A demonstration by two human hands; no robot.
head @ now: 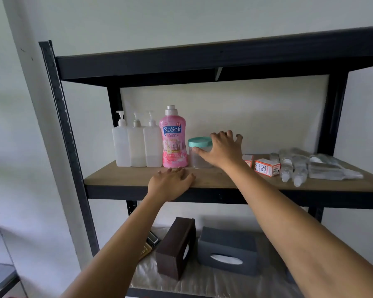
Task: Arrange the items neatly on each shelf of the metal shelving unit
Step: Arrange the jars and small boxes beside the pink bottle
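Note:
A clear jar with a teal lid [199, 143] stands on the wooden middle shelf [116, 177], just right of a pink SoSoft detergent bottle [174, 143]. My right hand [222, 151] is at the jar's right side with fingers spread. Its thumb touches the jar's front, and the fingers do not close around it. My left hand [170, 186] lies flat on the shelf's front edge, holding nothing. Three white pump bottles [136, 147] stand in a row at the left.
Two orange-and-white ink boxes [267, 167] and several clear plastic bottles and packets [293, 168] lie at the shelf's right. On the lower shelf sit a brown tissue box [176, 246] on its side, a grey tissue box [227, 250] and a calculator [151, 244]. The black top shelf [202, 61] overhangs.

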